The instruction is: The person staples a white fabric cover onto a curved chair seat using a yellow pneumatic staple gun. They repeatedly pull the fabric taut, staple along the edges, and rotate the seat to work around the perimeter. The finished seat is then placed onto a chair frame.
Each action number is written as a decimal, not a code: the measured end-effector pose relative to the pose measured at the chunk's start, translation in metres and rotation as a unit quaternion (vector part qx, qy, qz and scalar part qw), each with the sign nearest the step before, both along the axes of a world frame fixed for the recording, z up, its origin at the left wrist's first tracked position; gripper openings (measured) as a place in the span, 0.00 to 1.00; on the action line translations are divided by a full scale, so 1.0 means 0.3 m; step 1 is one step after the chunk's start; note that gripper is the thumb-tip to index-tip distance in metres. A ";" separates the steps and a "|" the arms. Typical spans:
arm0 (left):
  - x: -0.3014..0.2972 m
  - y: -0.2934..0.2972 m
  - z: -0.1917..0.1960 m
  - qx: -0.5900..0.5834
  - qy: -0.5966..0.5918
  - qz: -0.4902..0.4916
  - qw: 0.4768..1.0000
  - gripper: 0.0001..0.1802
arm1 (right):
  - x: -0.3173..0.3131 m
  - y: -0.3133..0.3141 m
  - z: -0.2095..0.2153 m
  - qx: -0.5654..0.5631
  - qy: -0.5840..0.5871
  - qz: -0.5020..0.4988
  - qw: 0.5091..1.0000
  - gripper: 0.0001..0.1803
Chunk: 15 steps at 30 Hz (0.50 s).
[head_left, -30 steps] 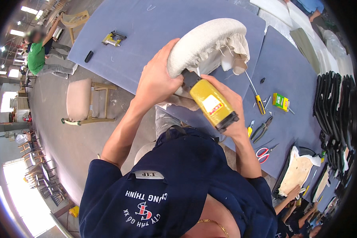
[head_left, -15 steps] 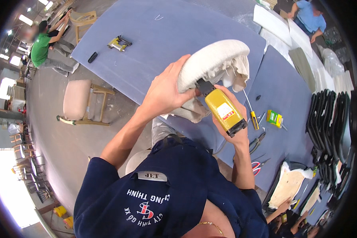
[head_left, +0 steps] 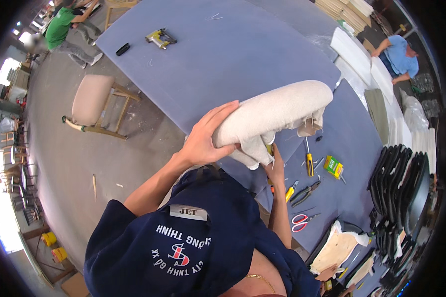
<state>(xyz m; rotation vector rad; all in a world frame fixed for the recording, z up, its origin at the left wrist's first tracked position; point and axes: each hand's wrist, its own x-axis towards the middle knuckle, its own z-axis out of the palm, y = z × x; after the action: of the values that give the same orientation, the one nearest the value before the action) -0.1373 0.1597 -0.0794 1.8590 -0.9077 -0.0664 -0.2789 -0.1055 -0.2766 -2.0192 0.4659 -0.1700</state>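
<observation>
A curved cushion (head_left: 277, 110) covered in cream fabric is tilted in front of me, over the blue-grey table. Its near end is gripped by my left hand (head_left: 203, 137), fingers on top and thumb at the underside. Loose, frayed fabric hangs from the lower edge. Below the cushion, my right hand (head_left: 276, 171) is closed around a yellow staple gun (head_left: 269, 148). Most of that tool and the fingers are hidden behind the cushion and its fabric flap.
A second staple gun (head_left: 161, 38) lies on the table's far left. To the right are a screwdriver (head_left: 309, 164), pliers (head_left: 305, 194), a yellow cutter (head_left: 291, 191), scissors (head_left: 302, 222) and a small box (head_left: 333, 167). Black curved panels (head_left: 396, 183) stack beyond. A chair (head_left: 91, 101) stands left; other people work nearby.
The cushion has turned so its smooth cream side faces up and has come lower. The staple gun in my right hand has dropped beneath it, now mostly out of sight.
</observation>
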 end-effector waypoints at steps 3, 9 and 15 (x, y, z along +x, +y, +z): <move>0.031 0.008 -0.021 -0.034 -0.006 0.048 0.998 0.47 | 0.035 0.005 -0.037 -0.012 0.075 0.050 0.996 0.32; 0.122 0.002 -0.052 -0.086 -0.059 0.148 0.983 0.41 | 0.291 0.119 0.526 0.270 -0.119 0.083 0.952 0.19; 0.176 0.031 -0.043 -0.056 -0.042 0.128 0.989 0.42 | 0.383 0.331 0.602 0.207 -0.140 0.134 0.959 0.21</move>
<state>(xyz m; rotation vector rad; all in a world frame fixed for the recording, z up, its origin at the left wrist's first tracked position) -0.0845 0.1691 -0.0922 1.8685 -0.7065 0.2183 -0.1639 -0.0061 -0.0959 -1.5945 0.0365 -0.1712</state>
